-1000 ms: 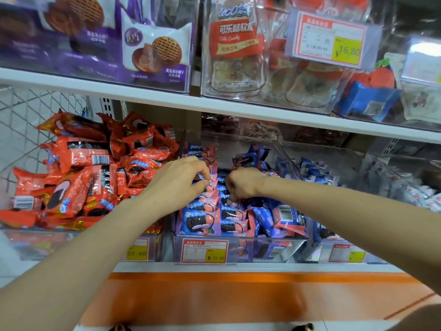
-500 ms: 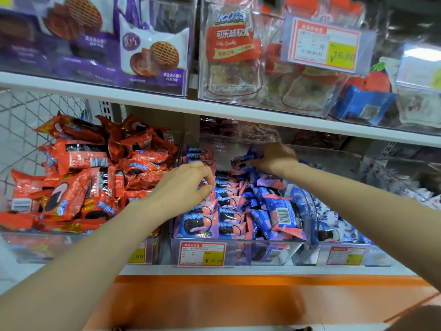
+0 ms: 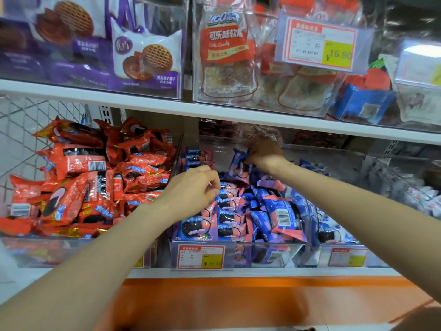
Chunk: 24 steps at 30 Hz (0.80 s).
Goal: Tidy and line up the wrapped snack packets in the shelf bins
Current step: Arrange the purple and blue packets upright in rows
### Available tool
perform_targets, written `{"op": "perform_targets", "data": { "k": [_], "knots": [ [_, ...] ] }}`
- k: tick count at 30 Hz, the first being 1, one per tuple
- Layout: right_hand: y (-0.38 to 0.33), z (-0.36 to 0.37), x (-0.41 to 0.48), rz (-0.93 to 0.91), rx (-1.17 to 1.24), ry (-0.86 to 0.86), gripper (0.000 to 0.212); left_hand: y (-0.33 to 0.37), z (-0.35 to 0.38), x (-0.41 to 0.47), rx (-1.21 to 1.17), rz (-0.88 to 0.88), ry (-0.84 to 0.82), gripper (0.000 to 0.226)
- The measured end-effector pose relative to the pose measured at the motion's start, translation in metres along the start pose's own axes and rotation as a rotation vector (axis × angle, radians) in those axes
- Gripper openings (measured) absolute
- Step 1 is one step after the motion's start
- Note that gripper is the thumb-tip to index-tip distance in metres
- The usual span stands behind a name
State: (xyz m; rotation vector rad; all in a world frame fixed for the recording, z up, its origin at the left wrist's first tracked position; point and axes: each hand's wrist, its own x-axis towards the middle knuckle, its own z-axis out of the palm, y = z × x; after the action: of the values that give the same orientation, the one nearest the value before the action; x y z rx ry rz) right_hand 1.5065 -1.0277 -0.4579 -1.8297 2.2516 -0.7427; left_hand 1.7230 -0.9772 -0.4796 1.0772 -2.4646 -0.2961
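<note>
A clear middle bin (image 3: 274, 255) holds several blue-and-pink wrapped biscuit packets (image 3: 229, 218), partly lined up in rows. My left hand (image 3: 193, 189) hovers over the left rows with fingers curled, fingertips touching the packet tops. Deep at the bin's back, my right hand (image 3: 265, 152) pinches an upright blue packet (image 3: 238, 163). To the left, a heap of orange-red packets (image 3: 90, 182) fills another clear bin (image 3: 35, 252).
A white shelf board (image 3: 214, 113) runs just above the bins, carrying purple wafer bags (image 3: 145, 60) and candy bags (image 3: 226, 56). A price tag (image 3: 319, 43) hangs there. More blue-white packets (image 3: 334, 232) lie in the right bin. Orange floor strip (image 3: 238, 302) below.
My right hand went from the middle of the blue packets to the back of the bin and took hold of a packet there. My left hand stayed over the left rows.
</note>
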Motion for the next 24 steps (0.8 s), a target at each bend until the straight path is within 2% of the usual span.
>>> {"op": "perform_targets", "data": {
  "k": [2,4,7,9,11,13,16,19,21,24],
  "knots": [
    [-0.002,-0.013,-0.009,-0.036,0.146,0.004,0.046,0.0,0.004,0.0,0.007,-0.002,-0.017,0.011],
    [-0.005,-0.029,-0.025,-0.008,0.39,0.002,0.044,0.003,0.004,0.002,-0.062,-0.061,0.015,0.015],
    [-0.006,-0.048,-0.055,-0.004,0.642,-0.052,0.044,0.011,-0.002,0.013,-0.532,-0.245,0.109,0.033],
    [-0.007,-0.053,-0.076,-0.03,0.698,-0.08,0.038,0.021,-0.004,0.019,-0.78,-0.293,0.067,0.041],
    [-0.006,-0.052,-0.093,-0.031,0.795,-0.089,0.031,0.033,0.001,0.021,-0.837,-0.265,0.025,0.033],
    [-0.008,-0.049,-0.107,-0.006,0.909,-0.129,0.024,0.04,0.008,0.02,-0.874,-0.246,0.085,0.027],
    [-0.007,-0.045,-0.116,0.036,0.908,-0.222,0.02,0.044,0.012,0.024,-0.922,-0.21,0.129,0.028],
    [0.007,-0.056,-0.107,0.1,0.857,-0.015,0.017,0.035,0.019,0.038,-0.716,-0.154,0.0,0.026],
    [0.025,-0.067,-0.099,0.082,0.81,0.108,0.014,0.024,0.029,0.048,-0.317,-0.094,-0.185,0.017],
    [0.05,-0.074,-0.093,0.09,0.807,0.121,0.022,0.016,0.044,0.058,0.25,0.049,-0.437,0.023]
  ]
}}
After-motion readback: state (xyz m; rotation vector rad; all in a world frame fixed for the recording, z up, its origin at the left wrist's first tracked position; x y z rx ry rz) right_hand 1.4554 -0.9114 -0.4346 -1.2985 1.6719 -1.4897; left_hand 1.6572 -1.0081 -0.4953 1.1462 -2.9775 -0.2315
